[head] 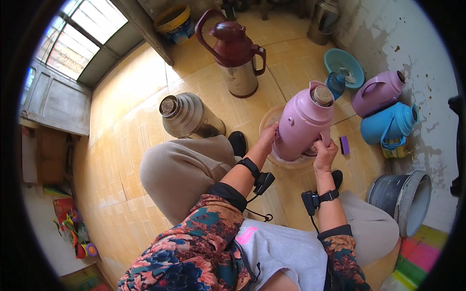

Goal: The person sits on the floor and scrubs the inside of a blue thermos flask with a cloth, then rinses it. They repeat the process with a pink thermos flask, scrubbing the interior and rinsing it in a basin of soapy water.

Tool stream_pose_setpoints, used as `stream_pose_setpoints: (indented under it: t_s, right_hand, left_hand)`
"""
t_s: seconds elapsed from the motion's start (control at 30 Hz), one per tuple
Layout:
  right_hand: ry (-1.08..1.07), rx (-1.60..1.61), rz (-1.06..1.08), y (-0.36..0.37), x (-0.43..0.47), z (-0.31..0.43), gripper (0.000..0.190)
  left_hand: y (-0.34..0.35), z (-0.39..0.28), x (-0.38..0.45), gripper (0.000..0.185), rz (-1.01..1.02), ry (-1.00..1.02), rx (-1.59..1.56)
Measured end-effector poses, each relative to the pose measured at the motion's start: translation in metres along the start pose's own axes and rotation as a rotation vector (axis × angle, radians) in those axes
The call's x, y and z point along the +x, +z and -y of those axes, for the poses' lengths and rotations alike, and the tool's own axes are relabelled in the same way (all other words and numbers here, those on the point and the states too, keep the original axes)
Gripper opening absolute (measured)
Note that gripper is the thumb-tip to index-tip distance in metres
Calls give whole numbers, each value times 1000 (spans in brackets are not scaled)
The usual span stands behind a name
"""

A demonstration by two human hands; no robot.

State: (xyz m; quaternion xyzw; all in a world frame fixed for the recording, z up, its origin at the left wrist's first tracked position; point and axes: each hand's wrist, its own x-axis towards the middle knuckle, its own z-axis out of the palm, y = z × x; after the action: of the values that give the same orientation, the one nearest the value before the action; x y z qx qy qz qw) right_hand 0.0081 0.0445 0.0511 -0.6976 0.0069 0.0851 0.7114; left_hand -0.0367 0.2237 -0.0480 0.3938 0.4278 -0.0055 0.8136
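A pink vacuum flask (300, 123) with a cork stopper (322, 96) leans slightly in front of me. Its base is over a shallow round basin (270, 118) on the floor; whether it rests there I cannot tell. My right hand (325, 154) grips the flask's handle. Against its left side is my left hand (269, 137), fingers partly hidden. A purple sponge (344, 145) lies on the tiles right of the basin. To the left, a worn metal vacuum flask (193, 116) with a cork stands near my knee. Beyond is a dark red flask (236, 54) with its carrying handle raised.
Along the right wall are a mauve flask (376, 92), a blue flask (387, 123) and a grey bucket (389, 196). A teal basin (344, 62) and a blue bottle (335, 85) lie farther back. A yellow-rimmed bucket (176, 27) and a metal flask (323, 22) stand at the rear.
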Motion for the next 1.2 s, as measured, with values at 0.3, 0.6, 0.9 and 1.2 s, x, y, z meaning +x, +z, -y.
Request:
stream_pose_setpoints:
  t_s: [0.3,0.6,0.9,1.2]
  right_hand:
    - [-73,-95,55,-4,0,-14,18]
    - [-125,-178,25,4,-29,-12,26]
    - [-159,-272,-5,15,-38,-6,26]
    - [-258,-195,-28,20,-51,15,31]
  left_hand:
    - [13,-20,1,38,83,166,3]
    - [61,-107,-55,49,437,593,-81]
    - [77,-136,-103,60,341,765,664]
    - [92,-146,-130,45,307,768,443]
